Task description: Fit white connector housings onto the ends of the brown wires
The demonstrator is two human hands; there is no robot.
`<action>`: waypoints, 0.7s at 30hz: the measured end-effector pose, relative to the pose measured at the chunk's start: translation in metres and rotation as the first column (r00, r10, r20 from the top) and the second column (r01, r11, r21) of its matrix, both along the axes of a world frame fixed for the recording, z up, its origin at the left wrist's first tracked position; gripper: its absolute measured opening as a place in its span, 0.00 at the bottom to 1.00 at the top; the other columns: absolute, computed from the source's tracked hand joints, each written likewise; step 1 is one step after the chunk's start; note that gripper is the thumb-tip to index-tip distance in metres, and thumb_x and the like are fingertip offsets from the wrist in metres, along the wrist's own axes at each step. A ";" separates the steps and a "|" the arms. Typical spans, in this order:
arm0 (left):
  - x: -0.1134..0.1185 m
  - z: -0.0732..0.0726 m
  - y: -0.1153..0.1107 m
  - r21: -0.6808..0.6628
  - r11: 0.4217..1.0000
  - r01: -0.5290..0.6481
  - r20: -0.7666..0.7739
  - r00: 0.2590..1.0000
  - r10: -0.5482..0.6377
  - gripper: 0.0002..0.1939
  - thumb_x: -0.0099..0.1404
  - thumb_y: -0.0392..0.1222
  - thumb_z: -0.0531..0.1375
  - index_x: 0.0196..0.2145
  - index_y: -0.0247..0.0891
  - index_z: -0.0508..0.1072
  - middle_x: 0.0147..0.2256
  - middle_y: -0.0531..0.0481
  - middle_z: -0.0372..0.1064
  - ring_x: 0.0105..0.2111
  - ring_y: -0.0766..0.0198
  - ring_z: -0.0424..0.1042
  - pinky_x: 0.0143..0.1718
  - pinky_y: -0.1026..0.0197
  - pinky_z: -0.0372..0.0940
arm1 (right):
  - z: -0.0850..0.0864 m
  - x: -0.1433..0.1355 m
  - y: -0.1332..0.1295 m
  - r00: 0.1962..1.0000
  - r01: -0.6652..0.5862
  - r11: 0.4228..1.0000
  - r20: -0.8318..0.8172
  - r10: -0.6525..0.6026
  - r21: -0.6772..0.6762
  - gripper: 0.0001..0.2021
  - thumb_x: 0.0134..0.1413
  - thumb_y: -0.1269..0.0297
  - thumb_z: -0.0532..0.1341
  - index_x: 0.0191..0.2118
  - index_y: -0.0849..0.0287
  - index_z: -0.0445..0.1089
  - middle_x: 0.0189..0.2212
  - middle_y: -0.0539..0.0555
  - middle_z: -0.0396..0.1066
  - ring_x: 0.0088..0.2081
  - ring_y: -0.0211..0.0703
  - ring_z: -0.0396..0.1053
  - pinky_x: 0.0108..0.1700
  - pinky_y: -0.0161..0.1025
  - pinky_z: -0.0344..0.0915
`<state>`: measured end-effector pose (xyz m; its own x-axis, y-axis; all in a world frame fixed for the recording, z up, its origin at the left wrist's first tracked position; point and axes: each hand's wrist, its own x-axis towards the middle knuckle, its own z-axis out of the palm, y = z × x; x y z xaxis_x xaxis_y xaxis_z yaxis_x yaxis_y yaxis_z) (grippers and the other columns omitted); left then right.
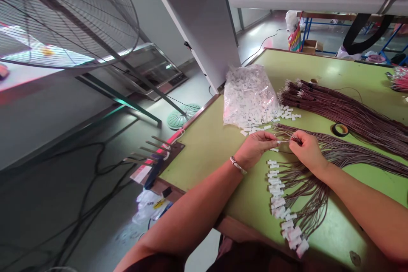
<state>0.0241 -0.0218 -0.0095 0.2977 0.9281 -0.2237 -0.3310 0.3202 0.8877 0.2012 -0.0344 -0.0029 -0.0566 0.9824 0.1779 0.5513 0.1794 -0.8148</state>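
Over the green table, my left hand (257, 148) pinches a small white connector (278, 142) between thumb and fingertips. Just to its right, my right hand (305, 149) has its fingers closed on thin brown wires, whose pale ends reach toward the connector. Below both hands lies a column of white connectors (276, 190) with brown wires attached. A clear plastic bag (250, 95) full of white connectors rests beyond my left hand, with loose connectors (287, 113) spilled beside it. Long brown wire bundles (347, 112) stretch off to the right.
A black tape roll (340, 130) and a smaller roll (313, 81) lie among the bundles. Metal prongs (143, 153) stick out at the left edge of the green table (197, 148). A large fan (66, 17) stands at upper left, and a white beam crosses above.
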 end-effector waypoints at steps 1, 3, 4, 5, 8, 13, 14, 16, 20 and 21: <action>0.000 -0.001 0.000 0.012 1.000 0.005 -0.009 1.000 -0.005 0.11 0.42 0.35 0.70 0.24 0.32 0.73 0.24 0.51 0.71 0.26 0.69 0.70 0.33 0.64 0.65 | 0.000 0.000 0.000 1.000 -0.003 1.000 0.003 0.003 0.004 0.05 0.42 0.65 0.54 0.21 0.58 0.59 0.16 0.46 0.58 0.21 0.34 0.54 0.25 0.33 0.52; 0.001 -0.002 0.000 0.041 0.999 0.002 -0.033 0.999 -0.001 0.11 0.42 0.36 0.70 0.24 0.32 0.73 0.24 0.51 0.71 0.26 0.69 0.70 0.34 0.63 0.65 | -0.001 0.000 0.000 1.000 -0.007 1.000 0.024 0.007 0.016 0.05 0.42 0.65 0.54 0.21 0.58 0.60 0.16 0.46 0.59 0.21 0.34 0.54 0.25 0.33 0.52; 0.002 -0.003 0.000 0.061 0.998 -0.010 -0.047 0.999 0.013 0.12 0.42 0.37 0.70 0.24 0.32 0.73 0.24 0.51 0.71 0.26 0.69 0.70 0.34 0.63 0.65 | -0.002 0.000 0.000 0.999 -0.011 1.000 0.041 0.010 0.025 0.04 0.42 0.65 0.55 0.21 0.58 0.60 0.16 0.46 0.59 0.21 0.34 0.54 0.25 0.33 0.52; 0.004 -0.004 0.000 0.087 0.996 -0.028 -0.062 0.998 0.033 0.12 0.41 0.37 0.70 0.23 0.32 0.73 0.23 0.51 0.71 0.26 0.69 0.70 0.34 0.63 0.65 | -0.003 -0.001 0.000 0.998 -0.012 0.999 0.056 0.010 0.036 0.04 0.42 0.66 0.55 0.21 0.58 0.60 0.16 0.46 0.59 0.21 0.34 0.54 0.25 0.33 0.52; 0.010 -0.007 -0.002 0.177 0.980 -0.087 -0.097 0.990 0.105 0.12 0.39 0.37 0.71 0.21 0.32 0.72 0.23 0.52 0.71 0.25 0.69 0.69 0.33 0.62 0.66 | -0.007 -0.003 -0.001 0.998 -0.039 0.999 0.040 0.037 0.034 0.05 0.43 0.65 0.55 0.22 0.58 0.60 0.16 0.46 0.58 0.21 0.34 0.53 0.25 0.33 0.51; 0.018 -0.010 -0.005 0.210 0.971 -0.114 -0.094 0.986 0.136 0.11 0.41 0.37 0.70 0.20 0.33 0.71 0.23 0.51 0.72 0.26 0.69 0.69 0.34 0.63 0.66 | -0.006 -0.002 0.001 0.986 -0.105 0.992 -0.137 0.094 -0.070 0.09 0.43 0.62 0.56 0.20 0.59 0.60 0.17 0.46 0.56 0.21 0.34 0.52 0.24 0.33 0.50; 0.018 -0.010 -0.005 0.210 0.971 -0.117 -0.091 0.986 0.139 0.11 0.41 0.38 0.70 0.20 0.33 0.71 0.24 0.51 0.72 0.26 0.68 0.69 0.34 0.63 0.66 | -0.005 -0.001 0.002 0.980 -0.102 0.990 -0.180 0.083 -0.097 0.09 0.44 0.61 0.56 0.20 0.59 0.60 0.16 0.46 0.55 0.21 0.34 0.51 0.24 0.33 0.50; 0.017 -0.012 -0.005 0.215 0.969 -0.120 -0.094 0.985 0.143 0.11 0.41 0.38 0.70 0.21 0.33 0.71 0.24 0.51 0.72 0.26 0.69 0.70 0.34 0.63 0.66 | -0.003 0.001 0.002 0.969 -0.108 0.984 -0.235 0.073 -0.140 0.09 0.44 0.60 0.56 0.21 0.59 0.61 0.16 0.45 0.54 0.21 0.33 0.51 0.23 0.33 0.49; 0.014 -0.012 -0.004 0.225 0.970 -0.089 -0.117 0.986 0.118 0.12 0.42 0.38 0.70 0.22 0.32 0.72 0.25 0.51 0.72 0.27 0.69 0.70 0.35 0.63 0.66 | -0.005 0.002 0.002 0.979 -0.108 0.988 -0.184 0.086 -0.110 0.08 0.43 0.61 0.57 0.22 0.60 0.63 0.17 0.46 0.56 0.21 0.33 0.51 0.23 0.33 0.50; 0.013 -0.012 -0.003 0.217 0.973 -0.084 -0.121 0.986 0.112 0.12 0.42 0.39 0.70 0.24 0.32 0.72 0.25 0.51 0.72 0.27 0.69 0.70 0.35 0.63 0.66 | -0.006 0.001 0.002 0.984 -0.099 0.991 -0.159 0.083 -0.094 0.07 0.44 0.62 0.57 0.22 0.60 0.62 0.17 0.46 0.57 0.21 0.33 0.52 0.24 0.33 0.50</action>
<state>0.0371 -0.0253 -0.0213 0.1843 0.9815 -0.0518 -0.2272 0.0938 0.9693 0.2027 -0.0322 -0.0093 -0.1265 0.9877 0.0917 0.4024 0.1356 -0.9054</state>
